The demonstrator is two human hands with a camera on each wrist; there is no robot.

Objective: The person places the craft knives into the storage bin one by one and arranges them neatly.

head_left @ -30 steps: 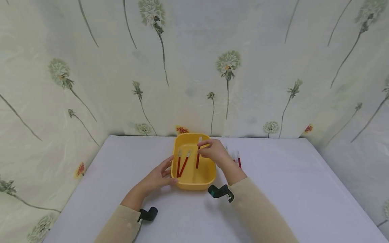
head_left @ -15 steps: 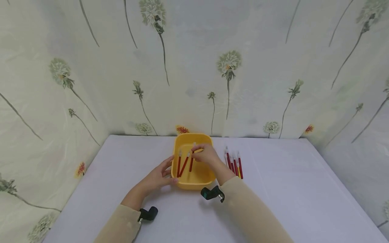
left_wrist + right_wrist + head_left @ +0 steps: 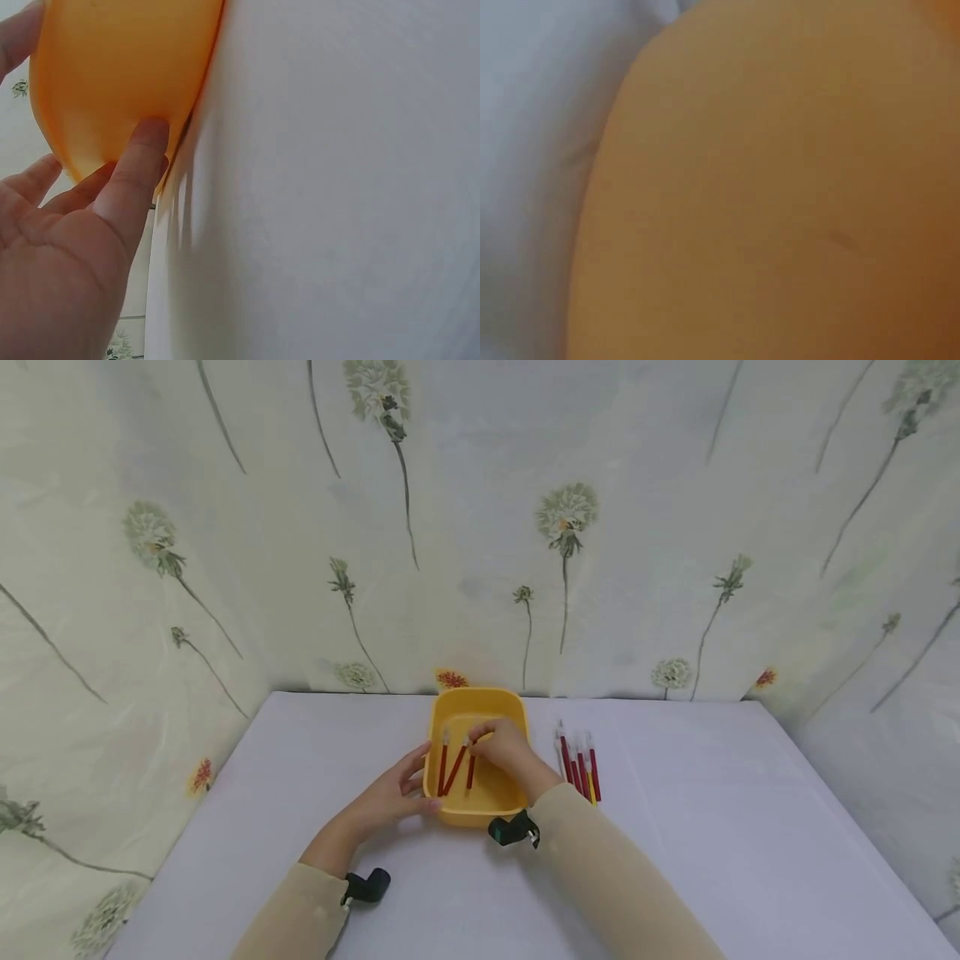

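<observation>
A yellow plastic tray (image 3: 483,818) sits near the table's back edge. My left hand (image 3: 386,797) rests against its left side, thumb at the near-left corner; in the left wrist view, extended fingers (image 3: 139,169) touch the tray's outer wall (image 3: 124,67). Over the tray my right hand (image 3: 504,747) pinches the upper end of a red pen (image 3: 471,772), its cap hidden by the fingers. Left of it inside the tray lie two red pens with clear caps, one nearly straight (image 3: 442,768) and one slanted (image 3: 454,770). Tray plastic fills most of the right wrist view.
Right of the tray, several red pens (image 3: 581,768) and a yellow one (image 3: 591,785) lie in a loose bunch on the white table (image 3: 712,827). A flower-printed curtain (image 3: 480,527) surrounds the table's back and sides.
My right hand has moved left and lower into the tray with the red pen, setting it close beside the slanted pen. The left hand stays on the tray.
</observation>
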